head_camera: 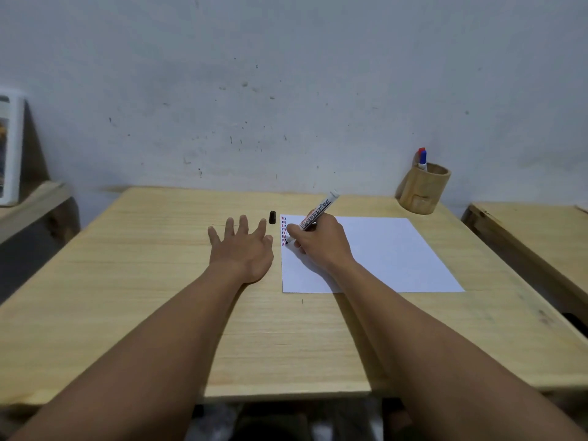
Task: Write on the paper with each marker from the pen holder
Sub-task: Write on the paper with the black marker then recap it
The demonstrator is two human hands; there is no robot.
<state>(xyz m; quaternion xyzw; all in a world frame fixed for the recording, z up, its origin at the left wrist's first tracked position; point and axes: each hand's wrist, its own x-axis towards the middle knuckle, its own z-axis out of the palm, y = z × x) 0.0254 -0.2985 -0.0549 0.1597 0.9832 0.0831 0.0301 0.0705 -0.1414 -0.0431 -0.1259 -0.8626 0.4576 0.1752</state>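
Observation:
A white sheet of paper lies on the wooden table, with short red, blue and black marks down its left edge. My right hand grips a white board marker, its black tip touching the paper near those marks. The marker's black cap stands on the table just left of the paper's top corner. My left hand rests flat on the table beside the paper, fingers spread, holding nothing. A wooden pen holder at the back right holds a red marker and a blue marker.
A second wooden table stands to the right across a narrow gap. A low wooden shelf with an upright book or picture is at the far left. A grey wall runs right behind the table.

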